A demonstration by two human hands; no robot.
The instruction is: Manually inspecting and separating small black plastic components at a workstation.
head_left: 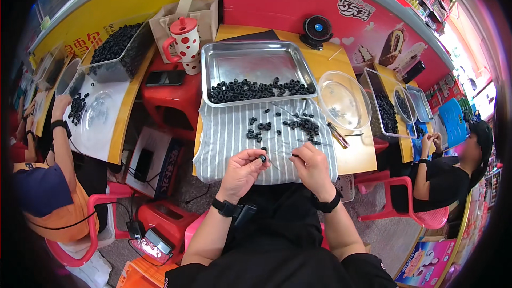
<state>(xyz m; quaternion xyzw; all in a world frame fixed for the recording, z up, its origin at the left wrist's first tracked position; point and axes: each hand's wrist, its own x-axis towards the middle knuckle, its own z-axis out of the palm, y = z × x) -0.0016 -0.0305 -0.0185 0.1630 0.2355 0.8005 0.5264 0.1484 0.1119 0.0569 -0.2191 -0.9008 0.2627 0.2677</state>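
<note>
Thumb and fingertips of my left hand (242, 173) pinch a small black ring-shaped part (262, 158) above the grey striped cloth (229, 133). To its right my right hand (312, 165) hovers over the same cloth, its thumb and forefinger pressed together; whatever they hold is too small to make out. Two loose groups of similar black parts (306, 125) lie on the cloth beyond my hands. Behind them, a metal tray (250, 61) has many more along its near side. A slim tool with a brown handle (337, 136) rests right of the cloth.
A clear round plastic dish (345, 101) sits right of the tray, and a small black fan (317, 31) behind it. On a red stool at left stand a polka-dot cup (185, 45) and a phone (166, 78). Co-workers sit at tables on both sides.
</note>
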